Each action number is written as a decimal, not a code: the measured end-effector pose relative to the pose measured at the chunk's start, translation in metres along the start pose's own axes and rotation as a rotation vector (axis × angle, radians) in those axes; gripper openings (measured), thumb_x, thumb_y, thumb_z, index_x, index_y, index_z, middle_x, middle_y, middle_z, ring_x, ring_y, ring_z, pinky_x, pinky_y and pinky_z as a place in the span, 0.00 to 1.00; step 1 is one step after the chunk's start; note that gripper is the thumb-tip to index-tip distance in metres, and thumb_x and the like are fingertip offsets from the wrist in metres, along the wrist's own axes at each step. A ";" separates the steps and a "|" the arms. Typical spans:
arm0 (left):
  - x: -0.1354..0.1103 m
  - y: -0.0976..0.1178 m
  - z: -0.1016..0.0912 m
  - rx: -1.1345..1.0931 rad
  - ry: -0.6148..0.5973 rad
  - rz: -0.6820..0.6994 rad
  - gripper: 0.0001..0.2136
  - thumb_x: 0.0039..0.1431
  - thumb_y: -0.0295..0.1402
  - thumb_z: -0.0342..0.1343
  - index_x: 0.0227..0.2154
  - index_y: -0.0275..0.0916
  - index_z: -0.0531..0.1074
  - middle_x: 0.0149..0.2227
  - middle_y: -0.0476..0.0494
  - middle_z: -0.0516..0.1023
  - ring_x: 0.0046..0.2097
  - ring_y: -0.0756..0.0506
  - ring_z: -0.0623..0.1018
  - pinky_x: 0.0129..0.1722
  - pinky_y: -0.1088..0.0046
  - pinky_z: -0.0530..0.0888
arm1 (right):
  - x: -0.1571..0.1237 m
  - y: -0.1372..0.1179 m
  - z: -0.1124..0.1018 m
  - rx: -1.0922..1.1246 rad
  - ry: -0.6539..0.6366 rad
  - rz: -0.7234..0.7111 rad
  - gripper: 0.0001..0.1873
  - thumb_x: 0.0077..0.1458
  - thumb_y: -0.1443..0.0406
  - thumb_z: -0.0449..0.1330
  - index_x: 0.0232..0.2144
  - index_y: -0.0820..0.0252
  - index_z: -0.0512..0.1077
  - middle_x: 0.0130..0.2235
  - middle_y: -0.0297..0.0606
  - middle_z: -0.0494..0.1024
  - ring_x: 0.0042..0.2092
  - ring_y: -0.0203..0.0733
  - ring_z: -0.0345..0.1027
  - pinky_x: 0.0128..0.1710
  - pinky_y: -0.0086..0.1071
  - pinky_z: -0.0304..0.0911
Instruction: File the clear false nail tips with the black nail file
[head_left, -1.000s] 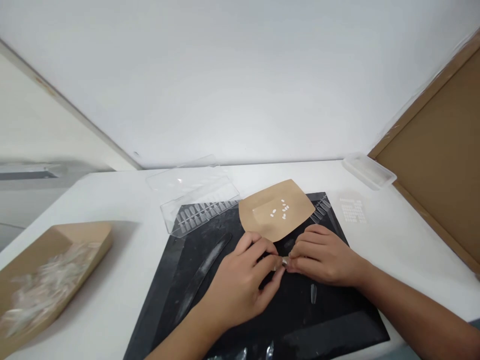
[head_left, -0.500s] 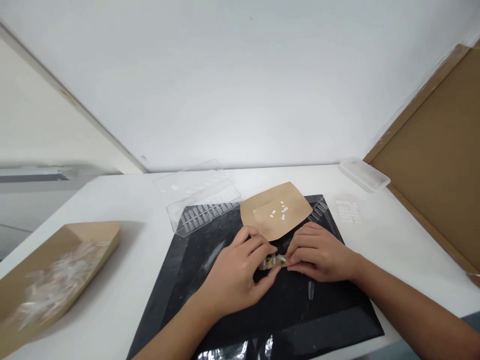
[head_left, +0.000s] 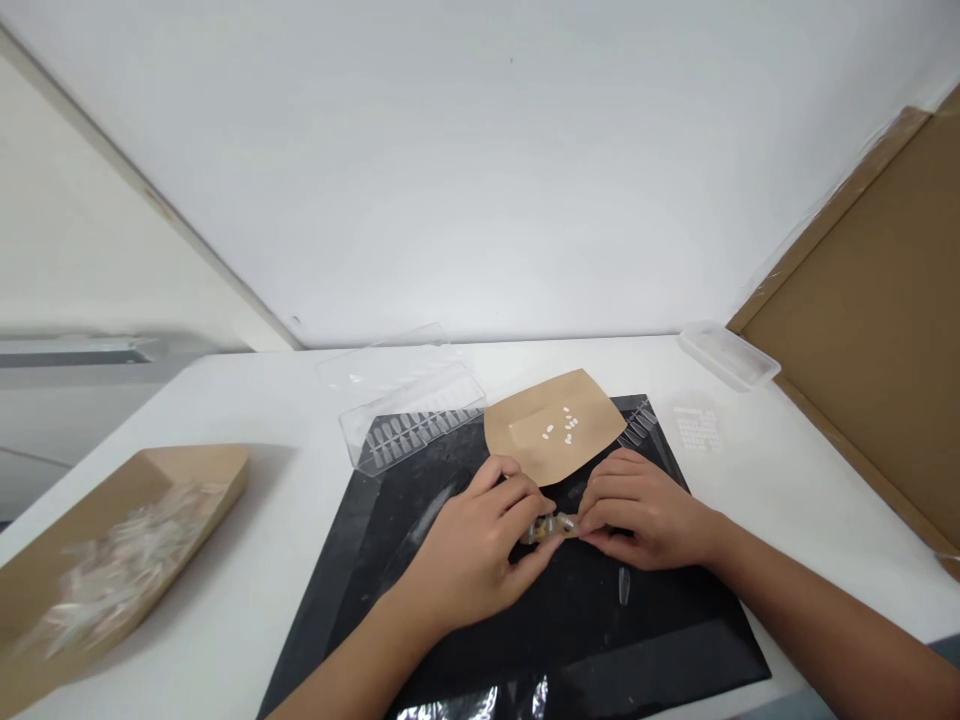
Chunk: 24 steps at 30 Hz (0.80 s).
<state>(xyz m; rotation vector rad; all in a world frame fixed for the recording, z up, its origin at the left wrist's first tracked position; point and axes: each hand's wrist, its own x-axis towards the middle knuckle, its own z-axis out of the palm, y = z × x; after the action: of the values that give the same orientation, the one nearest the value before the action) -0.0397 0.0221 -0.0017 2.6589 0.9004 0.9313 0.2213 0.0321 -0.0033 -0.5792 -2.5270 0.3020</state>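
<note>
Over the black mat (head_left: 585, 640), my left hand (head_left: 480, 545) is closed around the left part of a small yellowish strip (head_left: 551, 527) bearing several clear nail tips. Thumb and fingers hide much of that strip. My right hand (head_left: 649, 510) pinches its right end between thumb and fingertips. One loose clear nail tip (head_left: 624, 586) lies on the mat below my right hand. Just beyond both hands is a sheet of brown paper (head_left: 525, 435) with several small white pieces (head_left: 568, 424) on it.
Clear plastic cases (head_left: 412, 400) with rows of nail tips lie back left; more nail tips (head_left: 637, 422) sit by the mat's far right corner. A brown tray (head_left: 187, 458) at left holds clear plastic packets (head_left: 135, 560). A translucent box (head_left: 727, 355) stands near a cardboard panel (head_left: 877, 300) at right.
The whole view has shifted slightly. Both hands keep their hold on the strip, with the fingers moving only a little; the nail tips between them sit slightly differently.
</note>
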 end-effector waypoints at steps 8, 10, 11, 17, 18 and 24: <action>0.001 0.001 0.000 0.003 0.016 0.007 0.07 0.62 0.30 0.64 0.42 0.39 0.75 0.35 0.42 0.79 0.44 0.39 0.73 0.42 0.62 0.77 | -0.004 0.000 0.004 -0.078 0.066 -0.030 0.08 0.66 0.65 0.65 0.47 0.54 0.74 0.40 0.34 0.84 0.48 0.42 0.73 0.48 0.37 0.65; 0.001 0.001 0.000 -0.003 0.011 0.004 0.07 0.62 0.30 0.64 0.42 0.39 0.75 0.35 0.42 0.79 0.44 0.39 0.72 0.43 0.62 0.76 | -0.003 0.000 0.005 -0.080 0.068 -0.027 0.06 0.66 0.65 0.65 0.46 0.54 0.75 0.40 0.34 0.84 0.48 0.42 0.72 0.49 0.38 0.65; 0.001 0.001 0.000 -0.007 0.008 0.002 0.07 0.62 0.30 0.64 0.42 0.39 0.75 0.36 0.42 0.79 0.44 0.39 0.72 0.43 0.62 0.76 | -0.003 0.000 0.005 -0.079 0.066 -0.022 0.06 0.66 0.65 0.65 0.45 0.54 0.75 0.40 0.34 0.84 0.48 0.42 0.72 0.49 0.38 0.65; 0.000 0.002 0.000 -0.033 -0.027 -0.018 0.03 0.64 0.30 0.63 0.39 0.41 0.77 0.37 0.43 0.79 0.45 0.40 0.72 0.44 0.62 0.76 | -0.001 0.002 0.006 -0.055 0.034 0.016 0.04 0.67 0.61 0.65 0.43 0.54 0.76 0.40 0.34 0.83 0.47 0.40 0.72 0.51 0.36 0.64; 0.000 0.002 0.000 -0.037 -0.030 -0.019 0.03 0.64 0.30 0.63 0.39 0.41 0.77 0.37 0.43 0.79 0.45 0.40 0.72 0.44 0.62 0.76 | 0.000 0.003 0.007 -0.046 0.023 0.019 0.05 0.66 0.61 0.65 0.42 0.54 0.76 0.40 0.34 0.83 0.46 0.39 0.72 0.51 0.36 0.65; -0.002 0.004 0.002 -0.038 -0.059 -0.007 0.07 0.64 0.31 0.63 0.44 0.40 0.76 0.42 0.41 0.80 0.49 0.38 0.72 0.47 0.59 0.77 | 0.000 0.005 0.007 0.040 0.016 0.046 0.14 0.64 0.57 0.67 0.47 0.55 0.74 0.43 0.37 0.82 0.47 0.42 0.73 0.54 0.40 0.66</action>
<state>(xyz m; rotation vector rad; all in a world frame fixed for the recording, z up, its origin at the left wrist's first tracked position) -0.0374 0.0178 -0.0029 2.6346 0.8692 0.8549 0.2193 0.0361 -0.0109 -0.6226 -2.4897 0.3622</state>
